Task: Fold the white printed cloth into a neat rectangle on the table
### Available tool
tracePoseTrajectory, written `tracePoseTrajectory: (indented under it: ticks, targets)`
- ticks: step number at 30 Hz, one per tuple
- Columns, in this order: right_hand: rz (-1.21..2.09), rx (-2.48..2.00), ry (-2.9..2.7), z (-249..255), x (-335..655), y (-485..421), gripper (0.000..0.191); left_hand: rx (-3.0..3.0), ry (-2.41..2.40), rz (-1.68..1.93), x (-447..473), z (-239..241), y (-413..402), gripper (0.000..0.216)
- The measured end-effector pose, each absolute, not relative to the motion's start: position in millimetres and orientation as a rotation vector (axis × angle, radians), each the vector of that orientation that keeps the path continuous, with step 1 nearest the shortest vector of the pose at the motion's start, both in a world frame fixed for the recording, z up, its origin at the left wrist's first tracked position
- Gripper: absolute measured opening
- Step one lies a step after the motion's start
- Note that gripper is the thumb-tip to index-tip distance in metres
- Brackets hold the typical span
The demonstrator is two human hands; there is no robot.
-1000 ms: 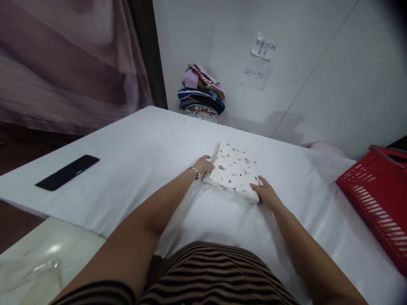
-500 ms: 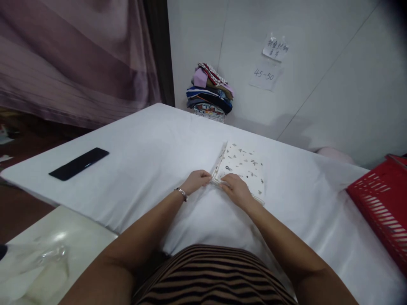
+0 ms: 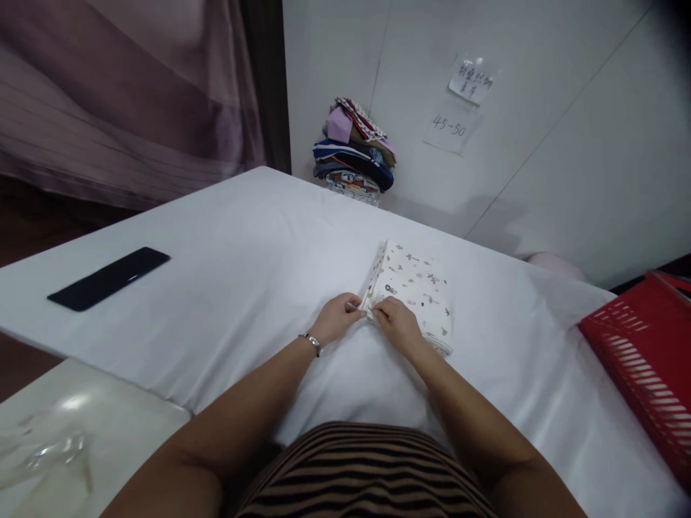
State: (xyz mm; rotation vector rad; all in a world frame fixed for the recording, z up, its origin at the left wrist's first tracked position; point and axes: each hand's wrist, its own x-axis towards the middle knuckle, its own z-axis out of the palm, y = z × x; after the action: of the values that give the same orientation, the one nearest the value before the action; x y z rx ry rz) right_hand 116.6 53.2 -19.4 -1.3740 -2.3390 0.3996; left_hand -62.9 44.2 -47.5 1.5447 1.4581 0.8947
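A white folded cloth with small scattered prints lies in a flat bundle on the white-covered table. At its near left corner, my left hand is closed, thumb and fingers pinching the cloth's edge. Just beside it, my right hand also pinches the corner from the right, its fingers curled over the near edge. The two sets of fingertips are close together. What the fingertips grip exactly is partly hidden by the hands.
A black phone-like slab lies on the table's left. Folded clothes are stacked by the wall at the back. A red basket stands on the right. Clear plastic lies on a lower white surface at near left.
My right fingers have gone from lying on the cloth's top to pinching its corner. The near edge of the cloth looks slightly more lifted and loosened. The view has shifted slightly.
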Motion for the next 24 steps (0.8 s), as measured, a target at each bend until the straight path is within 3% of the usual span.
tracePoseTrajectory:
  ticks: [15,24]
  targets:
    - [0.241,-1.344,-2.413,-24.4,114.1,49.4,0.014,1.572,1.474,0.881,-62.3,-44.2,44.1,0.025]
    - [0.359,-1.318,-2.208,-23.9,111.6,51.0,0.016,1.616,1.490,0.867,-62.8,-43.1,43.5,0.027]
